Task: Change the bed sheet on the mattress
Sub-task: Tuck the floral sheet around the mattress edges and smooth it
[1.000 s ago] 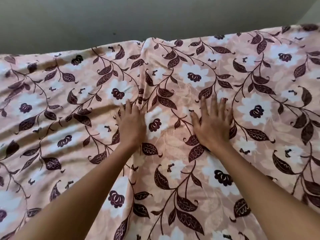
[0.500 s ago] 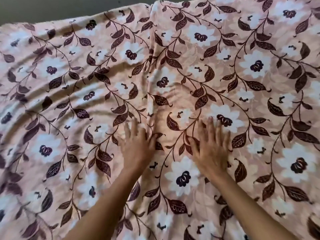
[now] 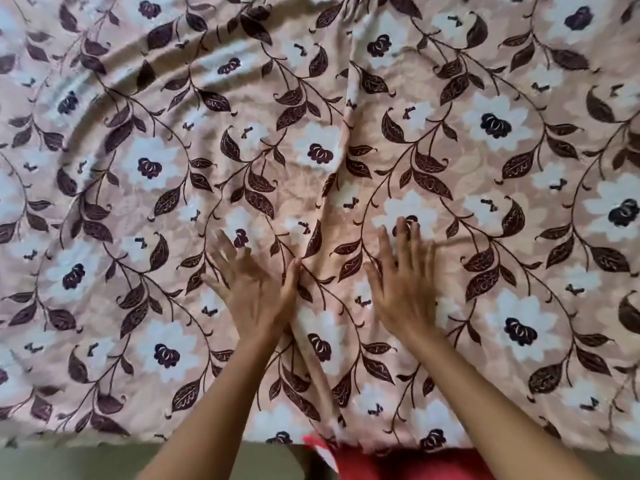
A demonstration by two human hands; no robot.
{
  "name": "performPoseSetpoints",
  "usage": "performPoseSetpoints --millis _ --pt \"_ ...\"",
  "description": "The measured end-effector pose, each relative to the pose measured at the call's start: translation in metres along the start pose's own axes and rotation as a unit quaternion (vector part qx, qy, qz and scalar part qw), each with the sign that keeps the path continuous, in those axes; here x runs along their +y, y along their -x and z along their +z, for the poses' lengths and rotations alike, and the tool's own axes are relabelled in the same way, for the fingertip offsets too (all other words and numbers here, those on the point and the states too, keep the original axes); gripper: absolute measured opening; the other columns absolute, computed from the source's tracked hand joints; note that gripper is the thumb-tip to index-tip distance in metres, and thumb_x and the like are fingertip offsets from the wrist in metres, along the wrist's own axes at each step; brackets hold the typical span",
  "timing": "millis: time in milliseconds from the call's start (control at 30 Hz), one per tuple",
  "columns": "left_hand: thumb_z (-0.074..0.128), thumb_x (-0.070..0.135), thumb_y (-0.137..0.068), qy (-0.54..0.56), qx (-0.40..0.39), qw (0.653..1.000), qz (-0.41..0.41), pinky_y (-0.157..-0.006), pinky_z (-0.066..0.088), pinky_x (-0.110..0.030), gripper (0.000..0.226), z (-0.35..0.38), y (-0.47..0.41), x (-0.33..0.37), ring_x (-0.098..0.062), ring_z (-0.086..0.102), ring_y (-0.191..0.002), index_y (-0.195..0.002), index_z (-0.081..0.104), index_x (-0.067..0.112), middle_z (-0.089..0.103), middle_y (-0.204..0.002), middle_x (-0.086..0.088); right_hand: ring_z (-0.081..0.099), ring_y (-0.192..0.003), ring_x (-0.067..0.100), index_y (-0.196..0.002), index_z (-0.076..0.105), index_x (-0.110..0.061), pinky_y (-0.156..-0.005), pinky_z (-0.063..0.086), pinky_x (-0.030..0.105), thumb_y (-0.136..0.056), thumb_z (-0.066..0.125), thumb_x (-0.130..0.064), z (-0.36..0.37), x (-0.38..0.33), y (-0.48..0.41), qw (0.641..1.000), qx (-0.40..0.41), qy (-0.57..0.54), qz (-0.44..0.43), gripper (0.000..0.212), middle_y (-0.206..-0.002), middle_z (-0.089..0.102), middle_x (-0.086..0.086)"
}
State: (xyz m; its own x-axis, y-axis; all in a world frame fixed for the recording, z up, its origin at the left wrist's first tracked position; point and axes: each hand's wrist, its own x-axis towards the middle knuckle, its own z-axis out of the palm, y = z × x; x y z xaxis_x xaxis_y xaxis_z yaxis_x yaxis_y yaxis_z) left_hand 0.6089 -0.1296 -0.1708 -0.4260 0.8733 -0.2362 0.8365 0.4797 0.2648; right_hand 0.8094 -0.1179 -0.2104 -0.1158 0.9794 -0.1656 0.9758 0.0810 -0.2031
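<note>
A pink bed sheet (image 3: 346, 116) printed with white flowers and dark maroon leaves covers the whole mattress. A long crease runs down its middle between my hands, and curved wrinkles fan across its left part. My left hand (image 3: 254, 289) lies flat on the sheet with fingers spread, just left of the crease. My right hand (image 3: 405, 289) presses flat with straight fingers just right of it. Neither hand holds any cloth.
The sheet's near edge (image 3: 104, 436) hangs at the bottom of the view, with greenish floor (image 3: 86, 462) below it. Red clothing (image 3: 398, 462) shows at the bottom centre, between my forearms.
Both hands have slid back along the sheet toward the near edge. The view has tilted down, so the far wall is gone and the sheet's near edge shows.
</note>
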Motion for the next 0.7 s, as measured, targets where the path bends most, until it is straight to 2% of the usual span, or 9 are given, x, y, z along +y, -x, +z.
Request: performPoseSetpoints --millis 67,133,167,300,400,467,534,667,700 --pt "0.041 0.074 -0.08 -0.011 -0.015 1.0 -0.005 -0.108 -0.018 -0.051 0.08 0.005 0.035 -0.025 -0.027 -0.02 -0.142 -0.124 0.029 0.009 -0.018 -0.154 -0.001 0.0 -0.144 0.026 -0.15 0.011 -0.015 -0.116 -0.006 0.044 -0.097 0.011 -0.055 0.001 0.018 0.037 0.999 -0.002 0.01 0.045 0.066 -0.156 0.003 0.013" --pt "0.026 0.076 -0.081 -0.013 -0.043 0.999 -0.028 -0.111 -0.016 -0.055 0.092 0.014 0.059 -0.047 -0.026 -0.027 -0.139 -0.14 0.017 0.006 -0.026 -0.153 -0.003 0.002 -0.144 0.027 -0.15 0.008 -0.014 -0.116 0.0 0.046 -0.096 0.01 -0.057 0.008 0.008 0.072 0.996 -0.01 0.013 0.083 0.069 -0.156 0.003 0.015" --pt "0.02 0.072 -0.084 -0.013 -0.06 0.998 -0.032 -0.113 -0.012 -0.056 0.089 0.017 0.064 -0.05 -0.027 -0.027 -0.139 -0.144 0.012 0.007 -0.027 -0.153 -0.005 0.003 -0.144 0.027 -0.15 0.009 -0.012 -0.116 0.002 0.046 -0.096 0.01 -0.057 0.014 -0.004 0.082 0.996 -0.01 0.013 0.088 0.07 -0.156 0.004 0.015" --pt "0.022 0.031 -0.1 -0.007 -0.072 0.997 0.032 -0.11 -0.015 -0.057 0.043 0.018 0.072 -0.06 -0.039 -0.019 -0.139 -0.135 0.037 0.012 -0.014 -0.155 -0.011 0.004 -0.144 0.029 -0.149 0.012 -0.007 -0.116 0.001 0.047 -0.097 0.008 -0.05 0.035 -0.08 0.121 0.999 -0.02 0.006 0.05 0.068 -0.156 0.007 0.016" --pt "0.025 0.018 -0.1 -0.013 -0.039 0.999 0.0 -0.111 -0.011 -0.056 0.042 0.009 0.066 -0.078 -0.037 -0.009 -0.142 -0.141 0.033 0.012 0.0 -0.157 -0.007 0.004 -0.144 0.027 -0.149 0.013 -0.008 -0.117 -0.001 0.045 -0.098 0.013 -0.048 0.042 -0.102 0.131 0.999 -0.03 -0.022 0.022 0.065 -0.156 0.008 0.015" --pt "0.026 0.026 -0.101 -0.006 -0.032 0.998 -0.047 -0.111 -0.005 -0.057 0.043 -0.001 0.068 -0.094 -0.035 -0.003 -0.144 -0.139 0.034 0.007 0.006 -0.158 -0.006 0.003 -0.144 0.025 -0.149 0.011 -0.011 -0.117 -0.005 0.04 -0.098 0.011 -0.049 0.04 -0.097 0.142 0.999 -0.031 -0.03 -0.012 0.063 -0.157 0.006 0.013" --pt "0.026 0.034 -0.101 0.0 -0.047 0.998 -0.037 -0.112 -0.004 -0.057 0.048 -0.011 0.076 -0.11 -0.032 -0.002 -0.144 -0.137 0.037 0.005 0.008 -0.158 -0.006 -0.001 -0.144 0.022 -0.149 0.006 -0.015 -0.116 -0.011 0.036 -0.099 0.011 -0.049 0.033 -0.084 0.153 0.999 -0.021 -0.026 -0.008 0.061 -0.157 0.0 0.009" --pt "0.019 0.067 -0.09 -0.071 -0.131 0.988 0.033 -0.111 -0.005 -0.063 0.075 -0.018 0.112 -0.14 -0.035 -0.012 -0.143 -0.138 0.036 0.012 -0.01 -0.157 -0.005 -0.012 -0.143 0.02 -0.149 -0.003 -0.016 -0.114 -0.017 0.036 -0.096 0.007 -0.056 0.02 -0.047 0.169 0.995 -0.018 0.01 0.103 0.067 -0.155 -0.013 0.008" --pt "0.02 0.069 -0.088 -0.091 -0.146 0.984 0.048 -0.109 -0.007 -0.063 0.074 -0.016 0.122 -0.145 -0.036 -0.015 -0.142 -0.133 0.039 0.014 -0.014 -0.157 -0.006 -0.014 -0.142 0.021 -0.148 -0.005 -0.016 -0.113 -0.018 0.036 -0.094 0.002 -0.058 0.019 -0.043 0.172 0.991 -0.033 0.02 0.127 0.069 -0.155 -0.015 0.008"
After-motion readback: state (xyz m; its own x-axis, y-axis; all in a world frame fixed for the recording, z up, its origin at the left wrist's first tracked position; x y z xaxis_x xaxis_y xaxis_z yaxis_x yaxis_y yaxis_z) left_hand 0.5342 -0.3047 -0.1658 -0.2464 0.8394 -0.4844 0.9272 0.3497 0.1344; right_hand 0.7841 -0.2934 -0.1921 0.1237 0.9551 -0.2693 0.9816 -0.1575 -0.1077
